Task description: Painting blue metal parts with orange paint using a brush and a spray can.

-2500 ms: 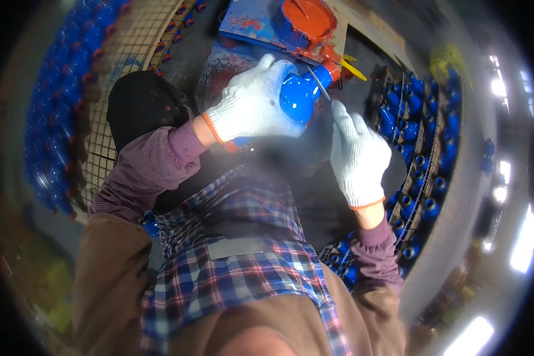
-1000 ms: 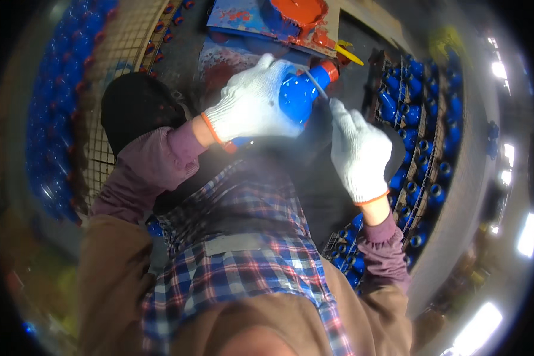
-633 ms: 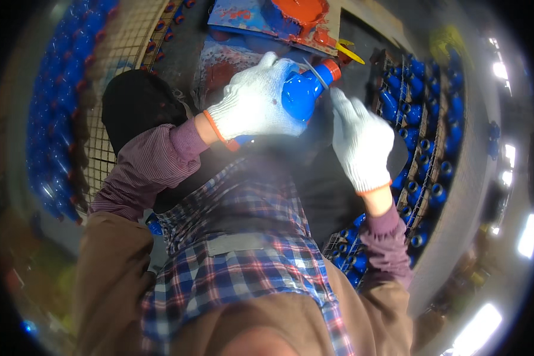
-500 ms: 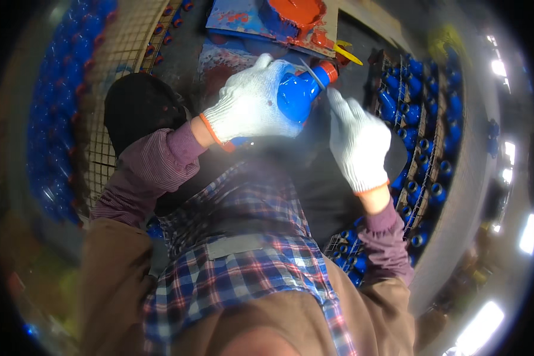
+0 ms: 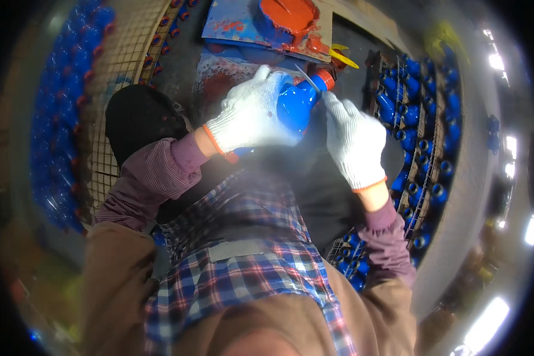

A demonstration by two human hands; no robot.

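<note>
A glossy blue bottle-shaped piece [image 5: 296, 105] with an orange-red neck end lies tilted in front of me, its neck pointing up and to the right. My left hand [image 5: 252, 110], in a white knit glove, is wrapped round its wide body. In my gloved right hand [image 5: 355, 139] is a thin, narrow blade-like tool [image 5: 308, 78], pinched between thumb and fingers. The blade lies across the bottle's neck, just below the orange-red band. My right fingertips are close to the neck; whether they touch it I cannot tell.
Beyond my hands, a pot of orange-red paint [image 5: 288, 15] stands on a paint-stained board [image 5: 228, 26], with a yellow-handled tool [image 5: 344, 57] beside it. Wire racks of blue pieces [image 5: 412, 118] stand to the right. More blue pieces [image 5: 59, 118] crowd the left, beside a wire mesh [image 5: 110, 130].
The bottle has shifted slightly left and turned a little in my left hand. My right hand has moved slightly left with it, keeping the blade at the neck.
</note>
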